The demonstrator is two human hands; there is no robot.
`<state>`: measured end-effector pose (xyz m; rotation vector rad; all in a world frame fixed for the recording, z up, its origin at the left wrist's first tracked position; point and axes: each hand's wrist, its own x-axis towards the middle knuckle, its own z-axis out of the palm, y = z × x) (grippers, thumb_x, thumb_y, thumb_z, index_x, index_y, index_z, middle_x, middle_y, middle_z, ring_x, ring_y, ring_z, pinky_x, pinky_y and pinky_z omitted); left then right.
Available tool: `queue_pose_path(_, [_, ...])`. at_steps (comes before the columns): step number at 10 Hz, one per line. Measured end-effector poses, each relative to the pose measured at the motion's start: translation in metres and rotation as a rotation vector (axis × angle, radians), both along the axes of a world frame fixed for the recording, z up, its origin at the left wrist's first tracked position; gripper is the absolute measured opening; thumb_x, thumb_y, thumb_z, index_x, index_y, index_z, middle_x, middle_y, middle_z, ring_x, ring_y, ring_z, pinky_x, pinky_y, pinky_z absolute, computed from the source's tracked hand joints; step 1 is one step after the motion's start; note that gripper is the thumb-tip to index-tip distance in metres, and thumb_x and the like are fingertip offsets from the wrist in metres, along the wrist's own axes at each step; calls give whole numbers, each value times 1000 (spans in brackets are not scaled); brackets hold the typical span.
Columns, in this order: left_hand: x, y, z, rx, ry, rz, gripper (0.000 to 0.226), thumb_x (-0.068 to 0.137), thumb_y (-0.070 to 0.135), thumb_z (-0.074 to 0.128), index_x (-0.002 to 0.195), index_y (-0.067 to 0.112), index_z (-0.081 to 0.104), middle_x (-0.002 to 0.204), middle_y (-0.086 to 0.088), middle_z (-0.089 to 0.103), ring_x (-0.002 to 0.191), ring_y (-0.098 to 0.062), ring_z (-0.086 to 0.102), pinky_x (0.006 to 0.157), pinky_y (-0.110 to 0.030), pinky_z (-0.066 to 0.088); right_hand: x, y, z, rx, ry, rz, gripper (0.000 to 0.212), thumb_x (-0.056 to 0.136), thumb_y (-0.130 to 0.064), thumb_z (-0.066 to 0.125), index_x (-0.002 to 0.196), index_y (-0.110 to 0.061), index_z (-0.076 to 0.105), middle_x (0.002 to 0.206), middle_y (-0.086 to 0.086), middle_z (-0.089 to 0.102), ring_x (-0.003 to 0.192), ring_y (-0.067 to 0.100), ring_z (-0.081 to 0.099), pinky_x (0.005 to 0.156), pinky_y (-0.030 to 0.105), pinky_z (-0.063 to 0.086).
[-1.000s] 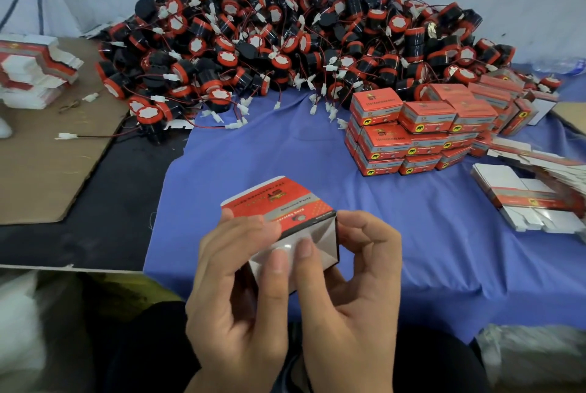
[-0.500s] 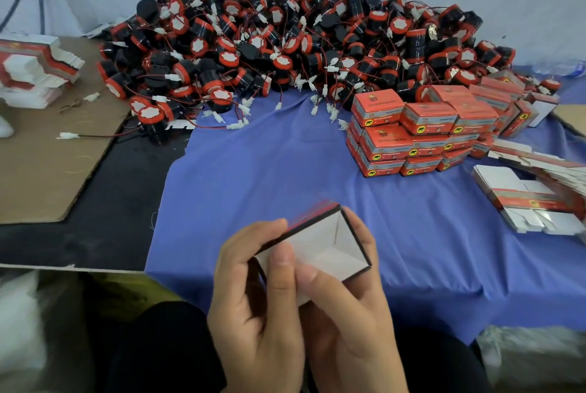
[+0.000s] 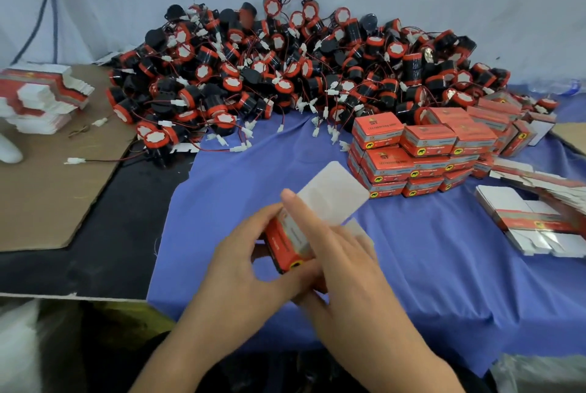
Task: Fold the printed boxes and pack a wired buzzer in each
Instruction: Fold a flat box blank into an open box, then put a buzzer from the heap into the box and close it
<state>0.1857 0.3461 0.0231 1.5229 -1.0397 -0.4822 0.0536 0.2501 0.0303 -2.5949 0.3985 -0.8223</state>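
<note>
My left hand point(image 3: 241, 262) grips the box point(image 3: 287, 240), fingers curled round its red side, above the desk's near edge. My right hand point(image 3: 342, 266) lies across its top with fingers straight. Its white flap point(image 3: 333, 193) points open toward the packed boxes point(image 3: 421, 151). Bare cloth point(image 3: 253, 177) separates me from the buzzers point(image 3: 285, 75) at the far edge.

The heap of buzzers point(image 3: 301, 75) lies at the back of the cloth point(image 3: 444, 281). Left of it, flat blanks point(image 3: 41, 97) sit on a cardboard sheet point(image 3: 47, 196). Packed boxes point(image 3: 421, 151) stand against its right front, with more blanks point(image 3: 532, 224) further right. An open box point(image 3: 290, 242) is held before it.
</note>
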Motion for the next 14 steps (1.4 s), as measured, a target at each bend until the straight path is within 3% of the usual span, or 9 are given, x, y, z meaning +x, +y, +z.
queue_pose_path(1, [24,-7,-11,-137,265,12,60,71,49,83,125,48,58,121,9,70,111,-14,69,86,-19,56,8,-14,-5,75,-272,-227,111,66,-35,88,157,-45,27,149,-15,36,142,11,36,113,30,35])
queue_pose_path(2, [41,-16,-33,-119,292,21,59,75,41,83,127,43,54,129,8,66,123,-12,63,93,-25,56,24,-30,-26,777,-501,-184,65,82,-18,85,139,-31,56,130,-16,64,126,9,60,103,24,50])
queue_pose_path(4, [65,-28,-87,500,-365,235,62,87,55,72,142,39,49,139,25,50,139,-10,34,113,-32,32,49,-37,-80,796,-138,-282,33,89,5,71,103,-25,70,100,-14,76,98,4,70,91,34,56])
queue_pose_path(5, [71,-26,-90,551,-316,178,74,80,56,78,145,41,46,140,27,51,136,-10,41,110,-30,34,40,-45,-91,818,-27,-226,42,85,7,72,109,-27,68,101,-15,76,99,4,71,89,25,56])
queue_pose_path(6, [86,-21,-78,511,-54,132,76,80,47,82,142,43,39,147,27,42,136,3,39,103,-12,35,34,-73,-88,1004,-72,-212,56,85,26,56,120,-17,65,103,-5,78,101,5,73,85,15,54])
queue_pose_path(7, [100,-31,-56,202,318,283,43,80,43,65,123,38,64,120,15,72,110,-2,66,88,-14,50,52,-111,-68,1138,-198,-199,51,89,31,46,119,-4,66,102,3,79,96,7,75,85,16,57])
queue_pose_path(9, [170,-141,-29,38,538,263,26,106,14,51,125,18,69,116,6,76,111,-6,70,93,-20,56,198,-180,-35,1306,-120,-73,44,99,9,51,137,-11,59,123,-3,70,116,12,67,94,26,55])
queue_pose_path(11, [251,-289,-48,195,615,217,31,108,5,34,117,3,63,114,-26,65,122,-35,60,88,-30,45,347,-256,-58,1241,-9,-249,35,100,5,45,134,8,55,127,33,62,117,45,63,98,50,51])
queue_pose_path(14, [308,-351,-81,192,474,591,41,98,23,55,136,9,49,128,-14,65,117,-31,61,103,-46,51,402,-309,-95,993,-96,-269,26,93,-12,63,117,-21,68,110,6,74,106,29,69,95,47,56])
